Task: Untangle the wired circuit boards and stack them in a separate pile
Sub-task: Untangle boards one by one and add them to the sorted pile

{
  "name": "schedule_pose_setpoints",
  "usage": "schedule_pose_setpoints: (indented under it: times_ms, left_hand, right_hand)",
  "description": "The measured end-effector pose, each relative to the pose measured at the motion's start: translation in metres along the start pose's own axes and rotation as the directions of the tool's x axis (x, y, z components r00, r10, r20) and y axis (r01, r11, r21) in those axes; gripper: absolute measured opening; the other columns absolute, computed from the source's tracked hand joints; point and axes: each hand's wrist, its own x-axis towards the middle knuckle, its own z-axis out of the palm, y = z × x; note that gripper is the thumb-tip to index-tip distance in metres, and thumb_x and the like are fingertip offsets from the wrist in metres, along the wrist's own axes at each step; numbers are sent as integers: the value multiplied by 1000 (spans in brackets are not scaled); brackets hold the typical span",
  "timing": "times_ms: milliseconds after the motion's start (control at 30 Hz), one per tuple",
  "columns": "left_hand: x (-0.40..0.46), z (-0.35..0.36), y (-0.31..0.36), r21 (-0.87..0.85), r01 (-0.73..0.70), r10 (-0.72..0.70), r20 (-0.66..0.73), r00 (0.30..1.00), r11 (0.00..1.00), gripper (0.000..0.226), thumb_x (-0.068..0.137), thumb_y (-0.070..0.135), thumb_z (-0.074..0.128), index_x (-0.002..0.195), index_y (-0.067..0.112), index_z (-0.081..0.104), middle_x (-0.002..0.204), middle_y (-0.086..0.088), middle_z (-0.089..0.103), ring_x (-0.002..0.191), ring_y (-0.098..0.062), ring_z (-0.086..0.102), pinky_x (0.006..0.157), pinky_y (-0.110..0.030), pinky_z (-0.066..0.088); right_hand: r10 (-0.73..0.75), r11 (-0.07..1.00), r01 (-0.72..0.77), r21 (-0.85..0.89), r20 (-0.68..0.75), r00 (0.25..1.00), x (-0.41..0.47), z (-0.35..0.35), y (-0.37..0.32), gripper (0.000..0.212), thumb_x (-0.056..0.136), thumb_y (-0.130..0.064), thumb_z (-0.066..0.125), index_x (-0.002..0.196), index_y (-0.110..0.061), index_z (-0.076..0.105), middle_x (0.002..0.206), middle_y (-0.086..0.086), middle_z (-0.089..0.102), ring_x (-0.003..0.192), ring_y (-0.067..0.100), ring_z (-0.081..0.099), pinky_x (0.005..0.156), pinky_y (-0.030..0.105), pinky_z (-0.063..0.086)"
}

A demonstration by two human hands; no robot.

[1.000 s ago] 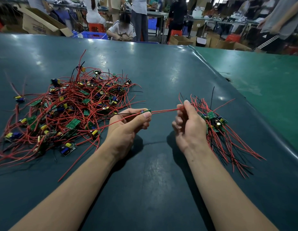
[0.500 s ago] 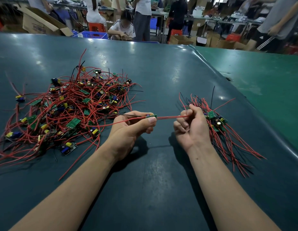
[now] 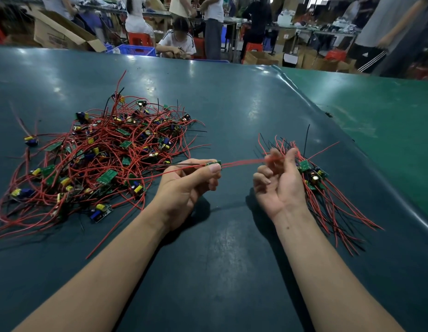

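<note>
Left hand [image 3: 184, 185] pinches a small circuit board [image 3: 214, 163] clear of the tangled heap [image 3: 100, 159] behind it, while the right hand [image 3: 278, 180], fingers curled, draws its red wires [image 3: 241, 162] taut toward the sorted pile [image 3: 313, 178] just beyond, apparently to free them.

A large tangled heap of small green circuit boards with red and black wires [image 3: 98, 161] lies on the left. One small green circuit board [image 3: 214, 163] is raised at centre, its red wires [image 3: 241, 162] stretched rightward. A smaller sorted pile of wired green boards [image 3: 313, 178] lies right, wires fanned near and far.
</note>
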Motion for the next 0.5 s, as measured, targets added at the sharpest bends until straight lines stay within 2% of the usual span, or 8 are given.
schedule_pose_setpoints:
  times_ms: [100,167,233,267,333,400,500]
  left_hand:
    - [2,-1,4,-68,4,-10,-94,996,998,4,70,11,72,68,10,74,66,-4,67,58,-11,60,62,-20,53]
    - [4,-3,6,-96,8,-20,-134,991,995,6,70,13,72,65,11,74,66,-3,68,56,-9,61,61,-19,54]
    - [4,-2,4,-56,-8,0,-133,991,998,4,69,13,73,67,11,74,65,-3,67,55,-10,60,61,-19,54]
    - [3,-1,2,-13,-23,21,-112,994,1000,6,67,14,74,71,9,74,64,-4,67,55,-11,60,61,-19,53]
    - [1,0,-3,90,-38,43,-52,998,995,25,63,17,78,83,3,71,65,-5,66,57,-14,58,63,-21,52]
    - [0,-1,-6,155,-35,40,-32,999,987,41,61,19,80,92,-3,67,69,-8,67,60,-17,58,65,-24,52]
    - [3,-2,-6,144,-50,56,-42,998,988,37,64,12,78,94,-5,65,72,-10,68,60,-18,58,65,-24,52]
  right_hand:
    - [-1,989,15,-144,94,996,-2,0,4,73,90,-72,33,103,-9,68,79,-3,63,50,8,48,38,17,33]
    - [76,972,-35,-233,168,983,-8,3,10,81,83,-77,32,107,-10,69,84,-3,66,54,8,53,41,17,36]
    - [126,923,-33,-384,220,967,-14,7,20,71,72,-73,47,104,-15,72,88,-6,67,56,6,55,43,16,37]
    - [131,896,-10,-445,242,961,-18,9,24,61,69,-65,58,102,-16,74,88,-6,67,57,5,54,43,16,36]
    - [111,860,40,-509,262,959,-21,10,31,40,67,-44,71,93,-14,77,82,-4,68,55,6,50,41,15,35]
    - [78,839,68,-540,242,967,-21,10,33,27,69,-35,72,83,-12,78,72,-4,68,51,5,48,40,14,35]
    - [27,814,111,-570,229,973,-18,10,31,23,69,-35,71,74,-14,77,66,-5,66,49,4,47,41,14,35]
